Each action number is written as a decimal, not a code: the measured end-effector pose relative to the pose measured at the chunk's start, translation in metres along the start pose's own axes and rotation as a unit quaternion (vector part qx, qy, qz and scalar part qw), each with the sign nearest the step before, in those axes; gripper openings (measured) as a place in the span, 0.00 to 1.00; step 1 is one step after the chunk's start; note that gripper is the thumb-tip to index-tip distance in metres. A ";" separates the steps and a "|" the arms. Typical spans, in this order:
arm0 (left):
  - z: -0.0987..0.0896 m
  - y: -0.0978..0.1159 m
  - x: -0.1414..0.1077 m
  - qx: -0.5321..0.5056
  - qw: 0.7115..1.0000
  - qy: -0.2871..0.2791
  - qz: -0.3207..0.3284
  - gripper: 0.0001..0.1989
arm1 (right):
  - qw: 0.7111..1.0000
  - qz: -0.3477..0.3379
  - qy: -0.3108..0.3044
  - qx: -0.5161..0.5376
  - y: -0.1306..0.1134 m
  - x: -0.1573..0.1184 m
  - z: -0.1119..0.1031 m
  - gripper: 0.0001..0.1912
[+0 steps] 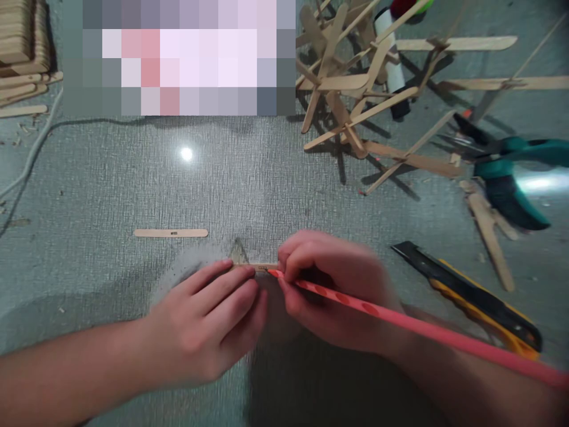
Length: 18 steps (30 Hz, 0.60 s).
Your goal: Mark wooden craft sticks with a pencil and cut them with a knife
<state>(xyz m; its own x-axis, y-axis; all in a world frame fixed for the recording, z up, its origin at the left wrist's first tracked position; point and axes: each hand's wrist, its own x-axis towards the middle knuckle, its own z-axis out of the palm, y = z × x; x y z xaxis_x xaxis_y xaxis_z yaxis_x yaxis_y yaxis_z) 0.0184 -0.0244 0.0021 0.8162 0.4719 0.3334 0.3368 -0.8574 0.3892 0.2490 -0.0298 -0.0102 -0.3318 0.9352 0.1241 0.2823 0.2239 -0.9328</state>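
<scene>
My left hand (207, 320) lies over a wooden craft stick (245, 266), its fingers pressing the stick to the table. Most of that stick is hidden under my fingers. Small dark marks show on its bared middle part. In my right hand (331, 290), a red pencil (422, 326) with darker spots is pinched near its point. The tip touches the stick beside the marks, and the shaft slants back to the lower right. Above my left hand lies a second craft stick (151, 233), flat, with a small dark mark at its middle.
Right of my right hand lies a black and yellow utility knife (484, 302). Beyond it are teal-handled pliers (495, 172) and cut stick pieces (491, 231). Crossed sticks (342, 83) pile up at the top right, around a white tube (391, 59). Stacked sticks (22, 35) and a cable (38, 142) are left.
</scene>
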 end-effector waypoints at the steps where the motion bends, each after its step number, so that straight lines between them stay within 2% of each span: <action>1: 0.000 -0.001 -0.001 -0.006 1.000 -0.004 -0.001 0.10 | 1.000 -0.001 0.001 0.001 0.000 0.000 0.000 0.10; 8: 0.002 -0.004 -0.008 -0.038 0.999 -0.021 -0.010 0.12 | 0.998 -0.037 0.014 -0.043 -0.002 -0.006 0.002 0.11; 13: 0.002 -0.002 -0.007 -0.054 0.998 -0.014 -0.036 0.10 | 0.996 -0.026 0.009 -0.087 -0.007 -0.011 0.004 0.13; 18: 0.003 -0.001 -0.007 -0.073 0.996 -0.010 -0.044 0.11 | 0.998 -0.013 0.018 -0.055 -0.006 -0.008 0.003 0.14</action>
<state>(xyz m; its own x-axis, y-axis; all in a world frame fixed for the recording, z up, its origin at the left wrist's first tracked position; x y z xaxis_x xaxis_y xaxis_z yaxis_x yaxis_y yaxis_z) 0.0136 -0.0275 -0.0034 0.7962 0.5385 0.2759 0.3368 -0.7732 0.5374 0.2472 -0.0397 -0.0071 -0.3089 0.9374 0.1608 0.3723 0.2748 -0.8865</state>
